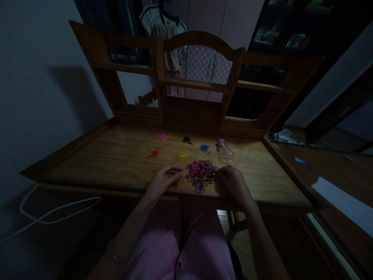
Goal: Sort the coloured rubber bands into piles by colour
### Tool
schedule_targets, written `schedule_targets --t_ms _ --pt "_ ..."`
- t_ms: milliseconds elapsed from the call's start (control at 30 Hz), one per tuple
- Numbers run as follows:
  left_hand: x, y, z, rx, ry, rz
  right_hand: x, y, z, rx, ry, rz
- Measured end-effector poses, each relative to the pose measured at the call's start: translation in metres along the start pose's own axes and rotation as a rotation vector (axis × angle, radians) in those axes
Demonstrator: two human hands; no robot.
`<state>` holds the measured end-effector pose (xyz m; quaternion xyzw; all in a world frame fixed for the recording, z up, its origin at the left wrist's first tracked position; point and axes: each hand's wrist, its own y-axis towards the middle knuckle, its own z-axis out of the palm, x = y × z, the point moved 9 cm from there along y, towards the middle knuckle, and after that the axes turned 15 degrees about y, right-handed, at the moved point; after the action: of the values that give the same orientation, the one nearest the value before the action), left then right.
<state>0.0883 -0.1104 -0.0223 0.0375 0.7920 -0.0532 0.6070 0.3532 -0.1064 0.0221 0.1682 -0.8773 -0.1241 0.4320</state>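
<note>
A mixed heap of small coloured loops, like paper clips or rubber bands, lies near the desk's front edge. My left hand is at the heap's left side, thumb and forefinger curved together; a bit of pink shows at the tips. At the right side, the fingers of my right hand are pinched at the heap's edge, and what they hold is hidden. Behind the heap lie small single-colour groups: yellow loops, red loops, pink loops, black loops and blue loops.
A clear bulb-shaped bottle with a pink cap lies right of the blue group. The wooden desk has a shelf unit along its back. White paper rests on a surface at right. A pale cable hangs at left.
</note>
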Motion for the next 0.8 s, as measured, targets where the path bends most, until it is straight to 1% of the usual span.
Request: schedule_targets --t_ms 133,300,467,567,667,800 --pt "0.001 0.001 0.000 0.013 0.000 -0.001 0.001 -0.002 -0.003 -0.006 0.010 0.012" --pt "0.001 0.002 0.003 0.040 -0.072 0.022 0.000 -0.006 -0.006 0.010 0.047 0.049" --pt "0.002 0.003 0.003 0.038 -0.085 0.040 -0.007 -0.001 -0.004 0.028 0.051 0.080" --pt "0.001 0.003 0.004 0.048 -0.072 0.038 -0.018 0.005 -0.001 0.068 0.067 0.161" --pt "0.000 0.002 0.004 0.049 -0.068 0.026 -0.027 0.012 0.004 0.136 0.058 0.222" --pt "0.000 0.001 0.003 0.031 -0.067 0.007 -0.027 0.019 0.011 0.219 -0.037 0.186"
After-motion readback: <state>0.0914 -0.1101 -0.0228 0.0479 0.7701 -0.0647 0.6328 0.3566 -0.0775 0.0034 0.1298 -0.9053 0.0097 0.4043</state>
